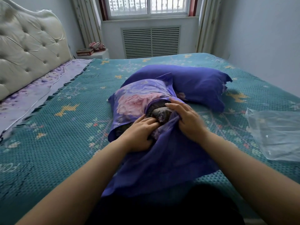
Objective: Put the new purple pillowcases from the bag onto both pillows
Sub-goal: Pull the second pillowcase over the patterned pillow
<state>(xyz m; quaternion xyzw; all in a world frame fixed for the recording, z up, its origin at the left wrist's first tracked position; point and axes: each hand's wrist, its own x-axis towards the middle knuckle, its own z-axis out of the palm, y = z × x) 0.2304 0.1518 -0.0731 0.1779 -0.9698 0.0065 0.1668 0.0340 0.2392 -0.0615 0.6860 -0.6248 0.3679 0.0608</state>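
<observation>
On the bed [68, 120], which is spread with a teal knitted cover patterned in yellow and pastel flowers, two pillows lie near the middle. The far pillow [198, 85] is fully inside a plain purple pillowcase and rests at an angle, its right corner pointing toward the wall. Just in front of it and touching it lies the near pillow [159, 113], whose dark mottled surface shows through the open mouth of a purple pillowcase [133, 101] printed with large pink and lilac flowers; the case covers the far end of this pillow, while its loose plain-purple end drapes toward the person and over the bed's near edge. The left hand [141, 133] lies at the case's opening with its fingers curled into the gathered fabric and against the exposed pillow, gripping the cloth there. The right hand [186, 117] rests on the opposite side of the opening, fingers spread and bent over the rim of the case, holding the fabric against the pillow. To the right, well apart from the pillows, a clear plastic bag [274, 135] lies crumpled and flat on the cover. A tufted cream headboard [29, 49] stands at the left, and a window [149, 5] with a slatted radiator cover [151, 42] below it fills the far wall.
</observation>
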